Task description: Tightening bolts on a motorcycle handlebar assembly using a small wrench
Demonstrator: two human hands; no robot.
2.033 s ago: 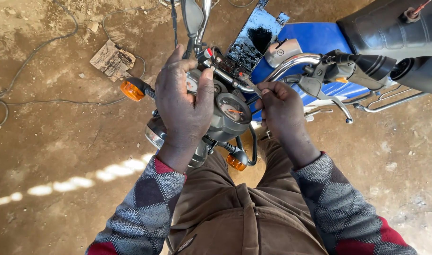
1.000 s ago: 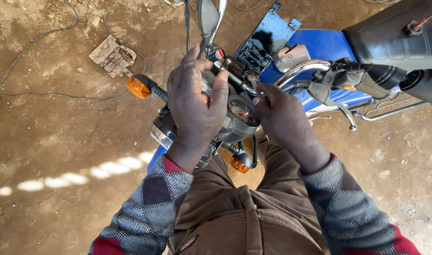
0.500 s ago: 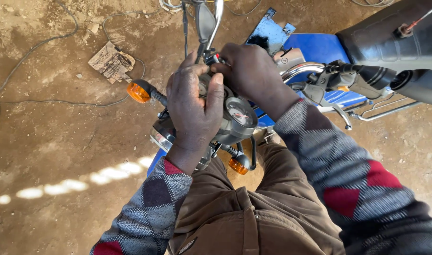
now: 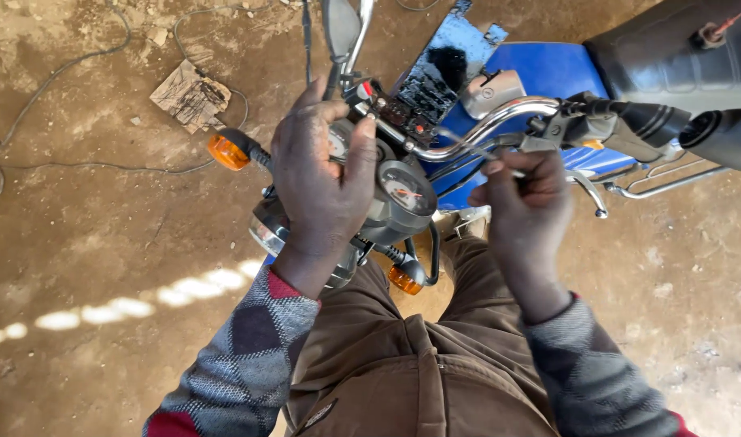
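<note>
Chrome handlebar (image 4: 500,121): landmark.
Left hand (image 4: 326,182): spread flat over gauges (image 4: 403,190).
Right hand (image 4: 524,202): below handlebar, pinching thin tool (image 4: 467,142).

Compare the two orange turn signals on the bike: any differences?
The left orange turn signal sits out over bare dirt, its whole lens showing; the lower orange turn signal is tucked under the gauges, by the brown trousers, partly hidden. The first looks brighter, sunlit. Both are amber lenses on black stalks.

The left hand (image 4: 326,182) lies on the gauge cluster (image 4: 403,190); right of it, the right hand (image 4: 526,194) sits under the handlebar (image 4: 484,129), perhaps pinching a small tool.
</note>
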